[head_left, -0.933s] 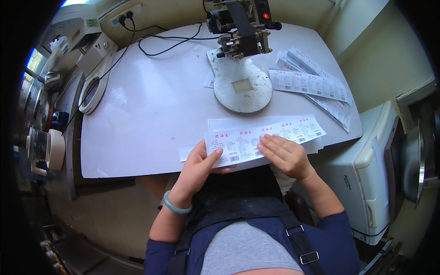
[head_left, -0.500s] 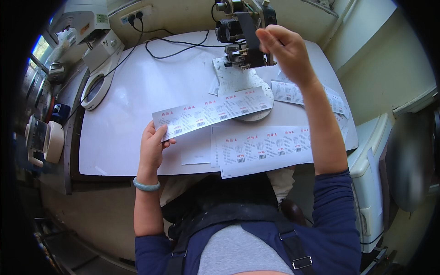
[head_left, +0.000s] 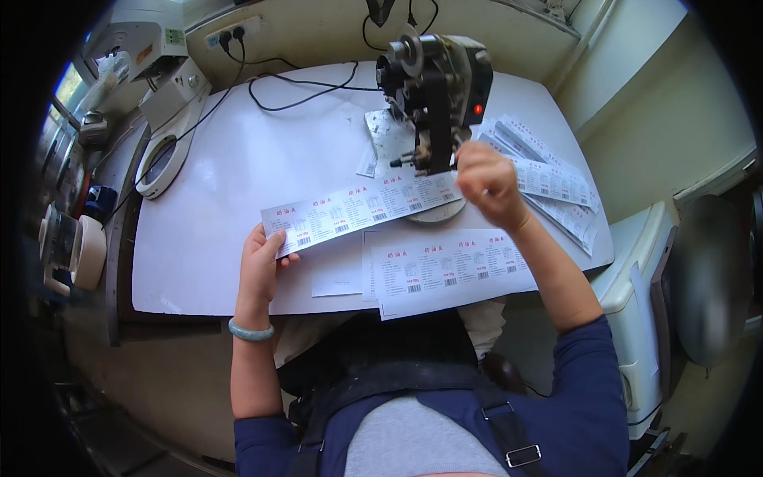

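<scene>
Left hand [head_left: 260, 258] pinched, thumb over fingers; right hand [head_left: 487, 179] curled into a fist. Beneath both, white counter [head_left: 199, 246]. Upon it, black machine [head_left: 437, 95] toward the back; label sheets [head_left: 449, 270] along the front edge; label strip [head_left: 350, 211], left end in the left hand, right end under the machine; lever [head_left: 459, 140], gripped by the right hand.

On my white table [head_left: 199, 254], across the centre of the frame, lie or stand: at upper centre, the pale metal base [head_left: 385, 137] of a black coding press [head_left: 437, 103]; right of centre, overlapping printed label strips [head_left: 555, 183]; at lower centre, printed label sheets [head_left: 449, 267] by my near edge; upper left, a looped black cable [head_left: 271, 109].
</scene>
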A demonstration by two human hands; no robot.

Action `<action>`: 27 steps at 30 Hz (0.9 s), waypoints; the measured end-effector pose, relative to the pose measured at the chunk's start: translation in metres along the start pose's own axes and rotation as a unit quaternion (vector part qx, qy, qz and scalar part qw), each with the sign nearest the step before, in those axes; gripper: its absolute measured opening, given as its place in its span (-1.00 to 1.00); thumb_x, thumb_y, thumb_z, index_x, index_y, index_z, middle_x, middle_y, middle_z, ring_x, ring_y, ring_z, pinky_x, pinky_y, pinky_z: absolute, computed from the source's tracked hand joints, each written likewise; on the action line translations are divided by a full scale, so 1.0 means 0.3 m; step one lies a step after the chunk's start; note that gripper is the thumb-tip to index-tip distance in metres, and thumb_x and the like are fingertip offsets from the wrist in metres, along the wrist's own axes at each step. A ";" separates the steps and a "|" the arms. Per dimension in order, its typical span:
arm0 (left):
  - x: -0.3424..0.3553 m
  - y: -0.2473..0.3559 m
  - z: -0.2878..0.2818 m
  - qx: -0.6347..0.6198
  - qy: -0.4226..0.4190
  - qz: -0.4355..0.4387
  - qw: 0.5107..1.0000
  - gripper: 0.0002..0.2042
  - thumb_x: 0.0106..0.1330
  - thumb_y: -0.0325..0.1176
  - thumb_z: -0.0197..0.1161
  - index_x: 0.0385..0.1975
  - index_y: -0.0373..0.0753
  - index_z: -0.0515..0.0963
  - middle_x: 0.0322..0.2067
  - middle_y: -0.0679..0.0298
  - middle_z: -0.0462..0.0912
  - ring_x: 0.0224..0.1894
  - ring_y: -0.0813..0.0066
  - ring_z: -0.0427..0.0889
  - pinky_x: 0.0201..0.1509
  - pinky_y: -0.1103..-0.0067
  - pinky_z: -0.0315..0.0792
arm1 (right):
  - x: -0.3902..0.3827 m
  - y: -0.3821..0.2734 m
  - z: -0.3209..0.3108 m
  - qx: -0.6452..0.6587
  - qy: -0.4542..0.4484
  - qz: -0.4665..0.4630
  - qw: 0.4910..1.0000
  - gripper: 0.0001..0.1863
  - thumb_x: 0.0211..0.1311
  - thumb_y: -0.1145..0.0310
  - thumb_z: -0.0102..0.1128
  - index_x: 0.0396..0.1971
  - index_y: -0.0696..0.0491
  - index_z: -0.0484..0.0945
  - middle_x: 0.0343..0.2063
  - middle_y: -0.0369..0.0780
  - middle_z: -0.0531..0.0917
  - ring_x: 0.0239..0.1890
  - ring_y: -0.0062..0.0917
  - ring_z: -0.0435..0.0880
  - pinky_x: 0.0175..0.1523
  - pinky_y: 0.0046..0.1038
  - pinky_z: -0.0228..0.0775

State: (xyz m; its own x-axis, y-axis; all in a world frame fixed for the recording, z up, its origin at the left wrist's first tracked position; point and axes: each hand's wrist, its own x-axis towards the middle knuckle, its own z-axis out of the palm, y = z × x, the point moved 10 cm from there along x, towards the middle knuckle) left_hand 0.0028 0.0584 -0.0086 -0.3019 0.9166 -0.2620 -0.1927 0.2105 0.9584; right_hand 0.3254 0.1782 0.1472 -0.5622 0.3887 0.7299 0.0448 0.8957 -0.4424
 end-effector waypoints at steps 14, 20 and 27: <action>0.050 -0.002 0.179 -0.012 -0.033 -0.002 0.999 -0.73 0.49 -0.37 0.04 0.06 -0.40 0.44 -0.25 0.21 0.70 -0.50 0.69 0.60 -0.44 0.77 0.48 | -0.082 -0.118 0.073 -0.024 0.039 -0.074 0.996 -0.71 0.16 0.43 0.29 -0.73 0.10 0.48 -0.58 -0.22 0.51 -0.39 -0.31 0.56 0.10 -0.23 0.51; 0.043 0.013 0.192 -0.001 -0.019 -0.001 1.000 -0.71 0.50 -0.38 0.02 0.08 -0.43 0.42 -0.22 0.15 0.70 -0.49 0.65 0.62 -0.40 0.75 0.53 | 0.022 0.006 -0.042 0.055 0.071 0.019 0.996 -0.51 0.46 0.38 0.08 -0.77 0.12 0.37 -0.63 -0.23 0.48 -0.42 -0.41 0.51 -0.12 -0.37 0.45; 0.056 -0.003 0.214 0.011 -0.009 -0.011 1.000 -0.73 0.50 -0.38 0.02 0.07 -0.38 0.46 -0.23 0.22 0.70 -0.48 0.69 0.62 -0.42 0.78 0.52 | 0.112 -0.007 -0.074 0.058 0.106 -0.029 0.992 -0.49 0.48 0.40 0.07 -0.78 0.13 0.34 -0.68 -0.25 0.40 -0.57 -0.54 0.33 -0.42 -0.46 0.11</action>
State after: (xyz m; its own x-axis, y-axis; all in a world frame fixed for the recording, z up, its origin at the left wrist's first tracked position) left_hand 0.0579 0.0955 -0.0068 -0.2805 0.9179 -0.2806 -0.1781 0.2374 0.9549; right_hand 0.3249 0.1941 0.1842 -0.3742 0.3844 0.8439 -0.0849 0.8920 -0.4440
